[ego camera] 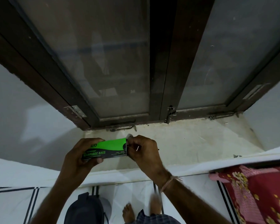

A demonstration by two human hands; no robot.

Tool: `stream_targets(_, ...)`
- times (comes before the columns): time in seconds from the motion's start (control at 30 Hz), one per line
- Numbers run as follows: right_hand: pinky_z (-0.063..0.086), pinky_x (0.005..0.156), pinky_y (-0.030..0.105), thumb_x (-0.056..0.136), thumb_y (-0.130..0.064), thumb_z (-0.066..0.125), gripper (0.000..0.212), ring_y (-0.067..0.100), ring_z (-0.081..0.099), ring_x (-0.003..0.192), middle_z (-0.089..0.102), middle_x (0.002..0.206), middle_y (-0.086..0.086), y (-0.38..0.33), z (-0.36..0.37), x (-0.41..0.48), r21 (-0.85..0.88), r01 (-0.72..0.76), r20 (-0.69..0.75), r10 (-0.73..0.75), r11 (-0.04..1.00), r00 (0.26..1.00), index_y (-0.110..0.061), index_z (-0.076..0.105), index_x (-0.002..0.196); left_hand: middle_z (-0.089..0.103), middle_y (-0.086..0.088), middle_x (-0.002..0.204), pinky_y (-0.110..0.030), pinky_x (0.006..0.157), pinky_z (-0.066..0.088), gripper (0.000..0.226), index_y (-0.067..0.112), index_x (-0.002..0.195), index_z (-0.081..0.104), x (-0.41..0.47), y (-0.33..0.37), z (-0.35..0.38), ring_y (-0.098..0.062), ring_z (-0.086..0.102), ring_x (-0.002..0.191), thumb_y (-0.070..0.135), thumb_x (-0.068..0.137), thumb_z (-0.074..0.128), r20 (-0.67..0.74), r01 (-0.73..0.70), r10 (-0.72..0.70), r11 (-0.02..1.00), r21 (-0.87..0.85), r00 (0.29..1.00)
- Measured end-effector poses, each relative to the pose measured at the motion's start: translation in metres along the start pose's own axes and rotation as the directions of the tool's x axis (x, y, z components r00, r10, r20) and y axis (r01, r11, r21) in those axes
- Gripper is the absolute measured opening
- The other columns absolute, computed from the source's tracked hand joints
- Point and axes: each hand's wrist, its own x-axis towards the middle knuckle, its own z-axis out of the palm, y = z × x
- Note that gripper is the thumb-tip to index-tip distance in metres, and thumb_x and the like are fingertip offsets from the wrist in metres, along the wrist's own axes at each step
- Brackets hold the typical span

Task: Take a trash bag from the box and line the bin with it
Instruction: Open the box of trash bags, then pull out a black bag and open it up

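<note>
One green-and-black garbage bag box (106, 149) is held above the window sill (184, 143), the left hand (81, 156) gripping its body while the right hand (144, 151) pinches its end flap.

Home bedroom: dark wood window (136, 62) w/ sill (192, 139), white striped bedsheet (19, 183), floral blanket (257, 191).
</note>
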Motion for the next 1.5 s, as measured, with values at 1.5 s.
stream_targets(1.5,0.061,0.067,0.034,0.09,-0.007,0.075,0.02,0.038,0.068,0.104,0.068,0.113,0.019,0.038,-0.075,-0.008,0.434,-0.329,-0.055,0.389,0.839,0.919,-0.003,0.066,0.107,0.056,-0.001,0.128,-0.013,0.1,0.047,0.066,0.02,0.13,0.063,0.004,-0.085,0.031,-0.031,0.061,0.119,-0.009,0.075,0.083,-0.05,0.107,-0.099,0.979,0.175,0.994)
